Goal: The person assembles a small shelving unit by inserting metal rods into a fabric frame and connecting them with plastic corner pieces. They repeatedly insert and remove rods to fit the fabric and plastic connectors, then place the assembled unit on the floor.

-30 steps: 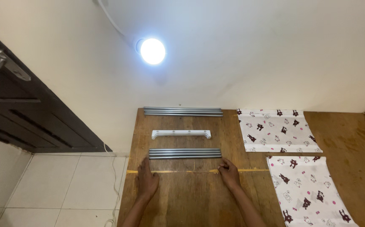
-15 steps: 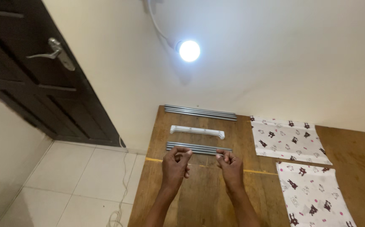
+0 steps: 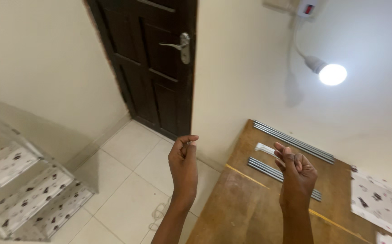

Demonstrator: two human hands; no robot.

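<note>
Leftmost, a low rack of shelves covered in white patterned fabric (image 3: 20, 190) stands on the pale tiled floor (image 3: 133, 158), against a cream wall; beyond it a dark brown panelled door (image 3: 151, 68) with a silver lever handle (image 3: 178, 46) sits shut in its frame; a thin white cord (image 3: 160, 211) lies coiled on the tiles near the board's edge; the left hand (image 3: 183, 159) is raised in the air over the floor, palm turned inward, fingers curled with thumb and forefinger tips pinched together; whether something thin is nipped between them cannot be told; the right hand (image 3: 297, 168) is lifted just over the brown wooden board (image 3: 250, 203), fingers loosely curled in towards the palm, holding nothing that shows; the two hands are near each other but apart; a thin yellow strip (image 3: 245, 176) runs slantwise across the board under them; behind the right hand lie a bundle of grey metal rods (image 3: 263, 167), a short white plastic tube (image 3: 264, 148) and, nearest the wall, a longer bundle of grey metal rods (image 3: 295, 142), all flat on the board and untouched; above them a lit white bulb (image 3: 332, 74) hangs on a white cable from a wall socket (image 3: 305, 8); at the far right, sheets of white patterned fabric (image 3: 381, 201) lie on the board.
</note>
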